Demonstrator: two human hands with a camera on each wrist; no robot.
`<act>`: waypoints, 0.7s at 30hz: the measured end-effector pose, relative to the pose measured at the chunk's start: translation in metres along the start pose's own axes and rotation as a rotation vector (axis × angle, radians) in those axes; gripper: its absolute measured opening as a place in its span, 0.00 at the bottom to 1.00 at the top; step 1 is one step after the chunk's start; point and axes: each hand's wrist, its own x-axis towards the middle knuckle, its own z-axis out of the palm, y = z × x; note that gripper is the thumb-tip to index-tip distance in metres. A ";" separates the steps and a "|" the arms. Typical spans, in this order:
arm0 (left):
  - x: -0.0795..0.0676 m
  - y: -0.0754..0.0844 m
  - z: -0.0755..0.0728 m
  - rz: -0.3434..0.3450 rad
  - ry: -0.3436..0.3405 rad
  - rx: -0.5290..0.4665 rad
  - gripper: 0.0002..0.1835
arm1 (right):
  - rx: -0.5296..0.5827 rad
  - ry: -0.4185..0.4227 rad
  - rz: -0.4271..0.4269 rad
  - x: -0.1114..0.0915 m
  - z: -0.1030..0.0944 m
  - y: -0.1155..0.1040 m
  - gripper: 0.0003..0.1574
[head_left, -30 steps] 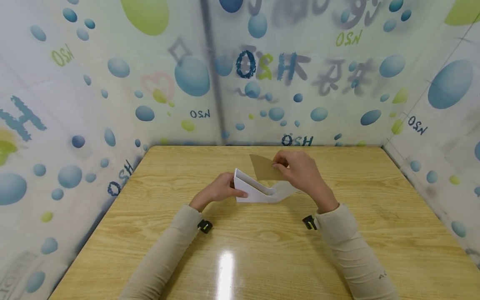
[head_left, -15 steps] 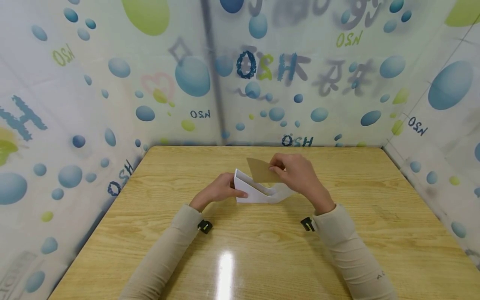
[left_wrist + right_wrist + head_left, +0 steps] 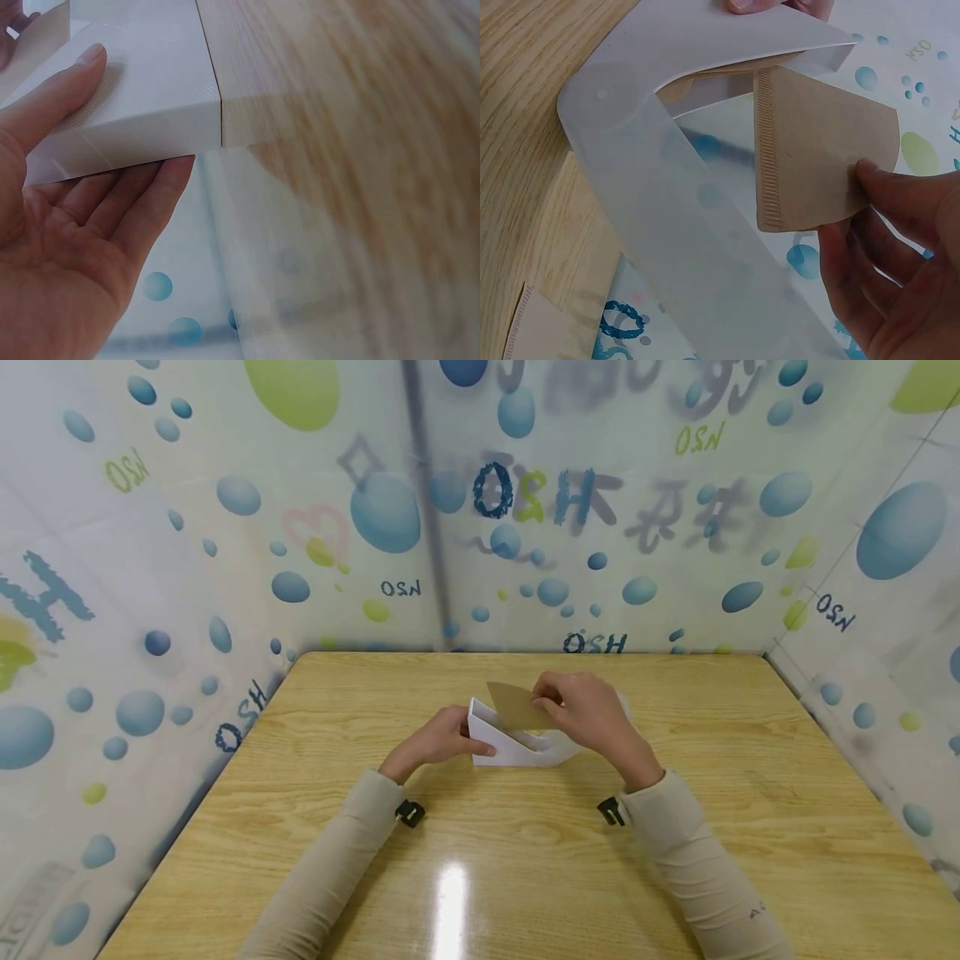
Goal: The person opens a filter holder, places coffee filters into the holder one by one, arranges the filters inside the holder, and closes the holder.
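A white filter-paper box stands on the table, its slanted top uncovered. My left hand grips its tall left end, thumb on the near wall and fingers behind; the left wrist view shows that thumb and the fingers on the box. My right hand pinches a brown paper coffee filter between thumb and fingers, above the box opening. The crimped edge of the filter faces the opening in the right wrist view. More brown filter paper shows inside the box.
A translucent lid hinges open from the low right end of the box. Another beige paper with a crimped edge lies at the lower left of the right wrist view. The wooden table ends at a patterned wall behind.
My right hand has moved left and slightly down with the coffee filter, which now overlaps the box opening. My left hand and the box have stayed in place.
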 end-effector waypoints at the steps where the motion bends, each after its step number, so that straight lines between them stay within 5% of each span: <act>1: 0.000 0.000 0.000 0.003 -0.002 -0.001 0.16 | 0.000 0.001 -0.001 0.000 0.001 0.000 0.03; 21: -0.001 0.003 0.000 0.016 -0.004 -0.001 0.17 | -0.024 -0.014 -0.010 0.000 0.007 -0.002 0.03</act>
